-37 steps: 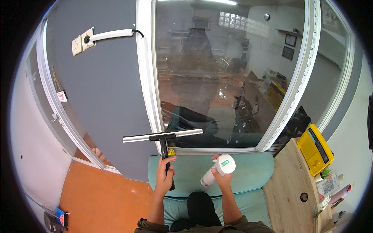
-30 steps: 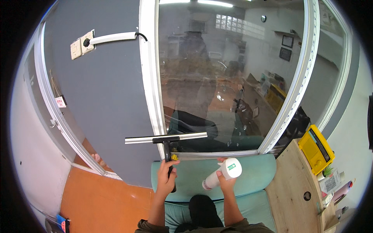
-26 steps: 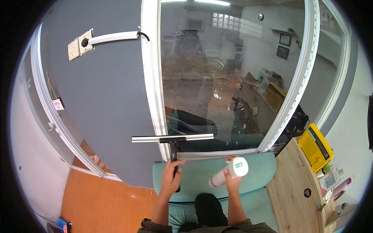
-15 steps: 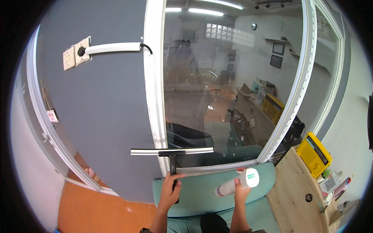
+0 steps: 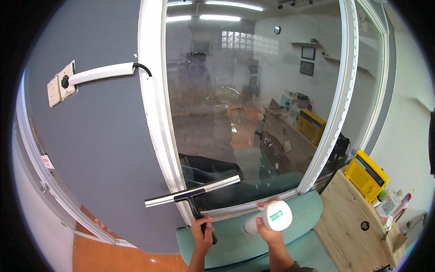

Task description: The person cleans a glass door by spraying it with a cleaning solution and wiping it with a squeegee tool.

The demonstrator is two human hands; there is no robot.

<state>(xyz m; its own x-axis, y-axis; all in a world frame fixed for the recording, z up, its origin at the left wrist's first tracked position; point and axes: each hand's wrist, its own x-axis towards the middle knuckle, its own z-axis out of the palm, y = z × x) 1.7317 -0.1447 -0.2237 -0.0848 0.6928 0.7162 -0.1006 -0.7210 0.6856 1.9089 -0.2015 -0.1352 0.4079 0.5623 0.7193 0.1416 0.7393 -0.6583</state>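
Note:
My left hand (image 5: pixel 202 230) is closed around the black handle of a window squeegee (image 5: pixel 195 207). Its long, pale-edged blade tilts up to the right, across the white window frame (image 5: pixel 156 104) and the lower left of the glass (image 5: pixel 213 131). Whether the blade touches the glass I cannot tell. In my right hand (image 5: pixel 269 232) is a white cylindrical container (image 5: pixel 280 222), one round end facing up with a small green label. It is held over the back of a green sofa (image 5: pixel 226 242), below the window.
A wooden desk (image 5: pixel 337 224) stands at the right with a yellow radio (image 5: pixel 366 176), a small plant (image 5: pixel 383 195) and a printed card stand (image 5: pixel 388 206). Left of the window, a grey wall (image 5: pixel 104 149) carries a switch plate (image 5: pixel 54 93) and a white cable cover (image 5: pixel 102 74).
The squeegee has turned from nearly level to a slant, its right end higher. The container has moved slightly left and its round end faces me more. The view has shifted to the right.

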